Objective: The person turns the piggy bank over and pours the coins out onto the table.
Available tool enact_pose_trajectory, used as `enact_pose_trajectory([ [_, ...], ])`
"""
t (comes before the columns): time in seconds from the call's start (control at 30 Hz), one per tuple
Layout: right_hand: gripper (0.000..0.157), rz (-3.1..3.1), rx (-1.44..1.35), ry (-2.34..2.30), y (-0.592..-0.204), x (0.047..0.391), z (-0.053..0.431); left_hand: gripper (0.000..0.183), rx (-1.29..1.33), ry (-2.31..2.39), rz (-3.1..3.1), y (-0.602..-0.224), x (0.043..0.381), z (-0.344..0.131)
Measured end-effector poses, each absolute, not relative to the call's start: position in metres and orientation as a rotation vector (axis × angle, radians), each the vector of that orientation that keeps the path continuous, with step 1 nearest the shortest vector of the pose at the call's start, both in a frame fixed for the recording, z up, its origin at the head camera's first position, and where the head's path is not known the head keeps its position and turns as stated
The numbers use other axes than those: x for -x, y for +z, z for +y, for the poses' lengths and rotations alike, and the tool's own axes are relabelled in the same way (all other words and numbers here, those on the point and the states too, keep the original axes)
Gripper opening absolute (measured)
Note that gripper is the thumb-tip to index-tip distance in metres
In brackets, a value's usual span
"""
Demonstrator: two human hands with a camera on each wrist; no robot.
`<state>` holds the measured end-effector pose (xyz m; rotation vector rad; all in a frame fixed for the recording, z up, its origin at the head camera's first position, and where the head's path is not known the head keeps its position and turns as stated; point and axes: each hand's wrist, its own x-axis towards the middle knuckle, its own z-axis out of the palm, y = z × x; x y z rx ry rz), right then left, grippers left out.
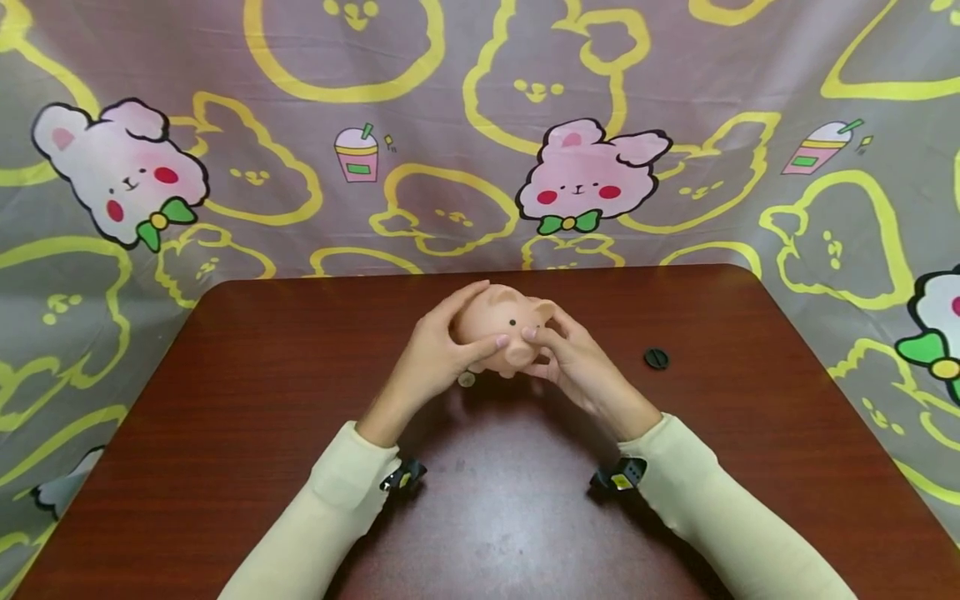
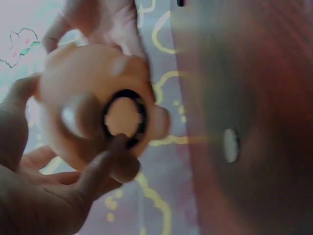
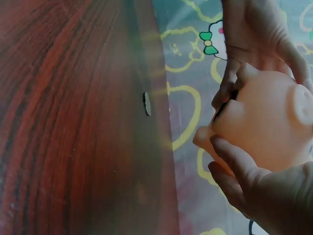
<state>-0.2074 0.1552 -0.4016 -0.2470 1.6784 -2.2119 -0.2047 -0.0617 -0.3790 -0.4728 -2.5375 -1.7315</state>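
Observation:
Both hands grip a pink piggy bank (image 1: 491, 321) above the far middle of the table, its snout facing me. My left hand (image 1: 429, 354) holds one side, thumb near the snout. On the other side, my right hand (image 1: 581, 362) has its thumb beside the snout and fingers around the back and below. The left wrist view shows the bank's underside with a round black-rimmed hole (image 2: 105, 120), a left-hand fingertip at its edge. A coin (image 1: 467, 379) is below the bank, at its left. To the right lies a round black plug (image 1: 656, 358) with a slot across it.
The dark red-brown wooden table (image 1: 300, 333) has rounded far corners. A patterned curtain (image 1: 450, 192) with bunnies and yellow outlines hangs behind and at both sides. Small black devices are strapped to both wrists, over pale sleeves (image 1: 337, 492).

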Motion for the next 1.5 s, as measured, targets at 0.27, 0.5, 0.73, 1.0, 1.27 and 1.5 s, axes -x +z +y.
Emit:
enact_pose_trajectory([
  [0.27,0.016,1.65,0.187,-2.199,-0.406,0.21,0.156,0.074,0.511,-1.469,-2.689,-0.368,0.204,-0.058],
  [0.5,0.019,1.642,0.198,-2.199,-0.406,0.21,0.155,0.072,0.477,-1.571,-2.657,-0.368,0.205,-0.06],
  [0.73,0.051,1.625,0.225,-2.205,-0.402,0.21,0.154,0.061,0.422,-1.928,-2.52,-0.379,0.209,-0.062],
  [1.0,0.076,2.168,0.354,-2.028,-0.392,0.207,0.156,0.086,0.623,-2.161,-2.48,-0.386,0.212,-0.066],
  [1.27,0.094,2.827,0.813,-1.591,-0.39,0.2,0.148,0.108,0.735,-2.014,-2.53,-0.398,0.214,-0.071],
  [1.5,0.093,2.921,0.89,-1.482,-0.388,0.196,0.147,0.111,0.762,-1.961,-2.518,-0.401,0.214,-0.071],
])
